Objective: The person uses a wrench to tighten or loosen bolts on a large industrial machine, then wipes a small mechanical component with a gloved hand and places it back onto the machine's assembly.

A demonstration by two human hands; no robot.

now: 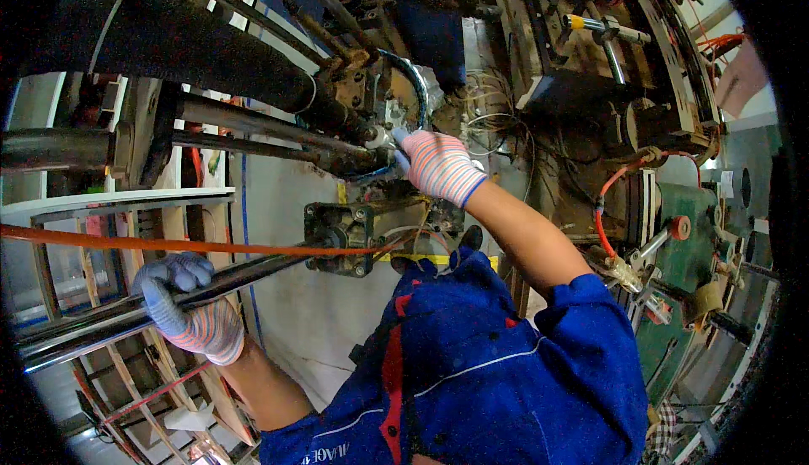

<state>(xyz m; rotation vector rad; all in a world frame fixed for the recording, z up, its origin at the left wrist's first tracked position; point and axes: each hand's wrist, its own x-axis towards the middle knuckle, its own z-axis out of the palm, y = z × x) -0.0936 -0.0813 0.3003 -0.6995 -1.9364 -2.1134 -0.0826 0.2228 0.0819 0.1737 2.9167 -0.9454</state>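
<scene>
My left hand [190,313], in a striped glove with a grey coated palm, is closed round a shiny metal rod [244,278] at the left. The rod runs into a dark square-ended cylinder [341,237]. Further away, my right hand [440,166], in the same kind of glove, pinches a small metal fitting [381,136] on the machine head [358,86]. Its fingertips partly hide the fitting, so its exact kind is unclear. A thick black sleeve [211,52] and dark bars [261,120] lead to that head from the left.
An orange hose [168,242] stretches across the left side, above the rod. Loose wires [497,120] hang beyond my right hand. At the right stand a machine frame [590,94], a red air hose [600,221] and a green surface [678,250]. Wooden racks [152,372] lie lower left.
</scene>
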